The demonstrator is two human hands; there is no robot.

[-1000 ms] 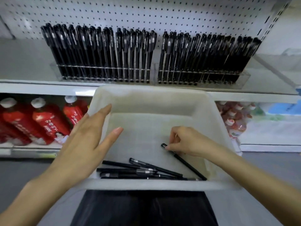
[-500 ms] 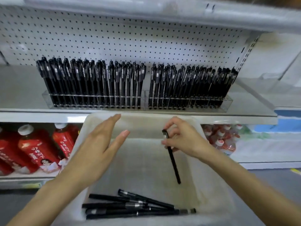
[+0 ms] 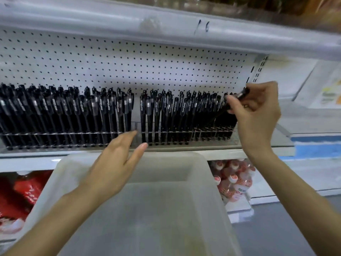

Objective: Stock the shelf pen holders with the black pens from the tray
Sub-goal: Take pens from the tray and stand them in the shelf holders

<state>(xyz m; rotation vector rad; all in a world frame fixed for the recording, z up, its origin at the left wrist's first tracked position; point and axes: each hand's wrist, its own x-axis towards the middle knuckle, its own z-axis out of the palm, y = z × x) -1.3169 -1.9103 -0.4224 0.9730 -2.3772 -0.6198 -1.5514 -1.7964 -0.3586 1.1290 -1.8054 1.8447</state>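
hands: two, bare, well apart.

left hand [image 3: 118, 163]: loose and flat, fingers straight, thumb spread, holding nothing. it hovers over the far rim of the tray, fingertips reaching the front of the shelf. whether they touch it cannot be told.

right hand [image 3: 256, 111]: raised higher, fingers and thumb pinched round the cap end of one black pen [image 3: 242, 94].

black pen: slanted, cap end up in the right hand. the barrel runs down and to the left from the fingers into the pens at the near end of the right pen holder, where its tip is hidden.

right pen holder [image 3: 212, 130]: clear, on the shelf, just left of and below the right hand. it is packed with stocked pens [image 3: 156, 115], upright, caps up.

left pen holder [image 3: 55, 134]: clear, beyond and to the left of the left hand, likewise packed. a narrow gap between the two holders lies just past the left fingertips.

tray [image 3: 166, 156]: translucent white, under the left hand and between both forearms.

shelf [image 3: 282, 140]: grey, carries both holders.

pegboard [image 3: 129, 67]: white, behind the pens, above both hands.

upper shelf [image 3: 166, 24]: front edge overhead.

red bottles [image 3: 18, 196]: below and left of the left forearm.

small bottles [image 3: 234, 182]: red-and-white caps, under the right forearm, beside the tray.
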